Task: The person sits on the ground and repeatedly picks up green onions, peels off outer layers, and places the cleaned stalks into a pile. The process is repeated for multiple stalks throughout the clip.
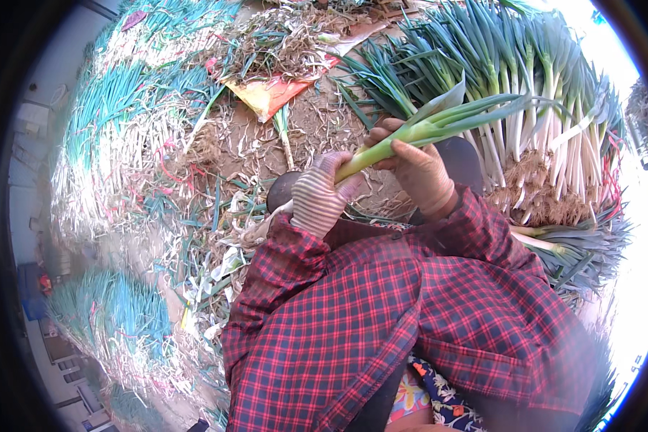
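A long green onion (371,154) lies slantwise across both my hands, its leaves fanning out to the upper right. My left hand (321,194), in a striped knit glove, closes around the stalk. The pale lower stalk (272,218) comes out below that fist, toward the lower left. Further up, where the leaves part, my right hand (422,175) in a light glove holds the onion between thumb and fingers. Just beyond the right hand, a large upright bunch of green onions (545,113) shows white stalks and brown roots (545,194).
Bundled green onions (119,124) cover the ground at left, with another heap (119,318) below. A red and yellow plastic sheet (272,97) bears dry trimmings (270,48). A single onion (284,135) lies ahead. Peelings litter the soil (243,137). More onions (578,248) lie at right.
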Demonstrator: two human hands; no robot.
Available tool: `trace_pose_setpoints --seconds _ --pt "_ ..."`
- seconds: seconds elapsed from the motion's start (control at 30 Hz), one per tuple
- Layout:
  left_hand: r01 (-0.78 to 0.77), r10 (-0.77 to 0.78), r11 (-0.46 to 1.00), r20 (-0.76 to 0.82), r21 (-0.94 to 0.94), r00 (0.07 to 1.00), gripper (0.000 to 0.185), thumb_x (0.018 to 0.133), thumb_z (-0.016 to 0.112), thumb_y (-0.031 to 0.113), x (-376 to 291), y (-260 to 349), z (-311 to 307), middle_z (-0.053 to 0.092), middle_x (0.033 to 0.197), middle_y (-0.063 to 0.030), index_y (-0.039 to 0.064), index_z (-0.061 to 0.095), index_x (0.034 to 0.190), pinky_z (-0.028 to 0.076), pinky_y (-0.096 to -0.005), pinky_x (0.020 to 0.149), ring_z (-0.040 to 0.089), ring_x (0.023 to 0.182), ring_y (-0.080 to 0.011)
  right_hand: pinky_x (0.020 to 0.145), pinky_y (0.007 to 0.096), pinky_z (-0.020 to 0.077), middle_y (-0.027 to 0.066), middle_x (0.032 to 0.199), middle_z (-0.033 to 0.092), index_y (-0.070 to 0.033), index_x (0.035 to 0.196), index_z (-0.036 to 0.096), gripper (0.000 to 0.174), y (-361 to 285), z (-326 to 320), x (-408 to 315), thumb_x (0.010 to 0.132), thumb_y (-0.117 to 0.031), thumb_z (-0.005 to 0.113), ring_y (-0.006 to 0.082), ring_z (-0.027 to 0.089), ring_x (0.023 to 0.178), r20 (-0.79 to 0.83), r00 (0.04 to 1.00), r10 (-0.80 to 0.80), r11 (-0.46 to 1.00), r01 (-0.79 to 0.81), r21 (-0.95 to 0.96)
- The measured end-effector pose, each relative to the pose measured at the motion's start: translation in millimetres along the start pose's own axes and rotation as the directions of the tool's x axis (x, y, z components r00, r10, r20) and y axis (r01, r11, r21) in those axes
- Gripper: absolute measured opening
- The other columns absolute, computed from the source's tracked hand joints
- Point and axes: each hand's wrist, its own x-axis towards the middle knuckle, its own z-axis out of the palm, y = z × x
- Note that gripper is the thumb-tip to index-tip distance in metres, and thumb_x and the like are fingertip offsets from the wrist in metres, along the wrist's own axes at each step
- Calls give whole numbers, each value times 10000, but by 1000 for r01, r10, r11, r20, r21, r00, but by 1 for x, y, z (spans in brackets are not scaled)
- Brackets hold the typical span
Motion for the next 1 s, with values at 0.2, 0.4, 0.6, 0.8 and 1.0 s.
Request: trace_pose_setpoints --seconds 0.2,0.4,0.6,0.8,1.0 --pt "276 -192 840 221 -467 956 427 957 709 215 6 1 -4 686 1108 -100 7 591 1311 538 -267 826 644 960 -127 995 453 498 186 1373 582 -33 1376 516 526 9 -8 -9 880 -98 680 345 598 1228 123 992 23 993 -36 111" --pt "452 -276 751 393 -481 877 364 1024 609 295 5 1 -13 705 979 -40 -15 674 1203 515 -257 805 637 901 -99 986 413 492 222 1414 555 -92 1360 562 503 14 -23 -9 870 -67 675 347 576 1261 347 938 2 991 -48 125" --pt "255 -226 904 122 -343 966 369 1029 586 356 4 17 -13 694 874 -68 4 669 1102 534 -260 740 650 785 -118 1022 448 485 180 1322 613 -75 1267 607 410 13 -22 -10 862 -39 658 367 559 1288 262 960 100 979 -141 144" --pt "313 -627 454 -49 -834 777 373 934 693 454 -16 -41 -56 381 590 62 96 608 991 370 -258 386 417 451 -76 1036 463 482 141 1192 642 -63 1223 626 419 -6 -47 1 810 -23 687 367 568 1250 207 978 30 957 -88 276" --pt "491 -558 823 -572 -288 601 447 968 612 428 -119 -173 -206 582 843 -59 -7 633 1070 450 -334 645 518 680 -163 1011 512 491 87 1168 617 -67 1227 558 466 -68 -100 12 775 15 639 332 566 1195 10 996 -84 912 73 404"
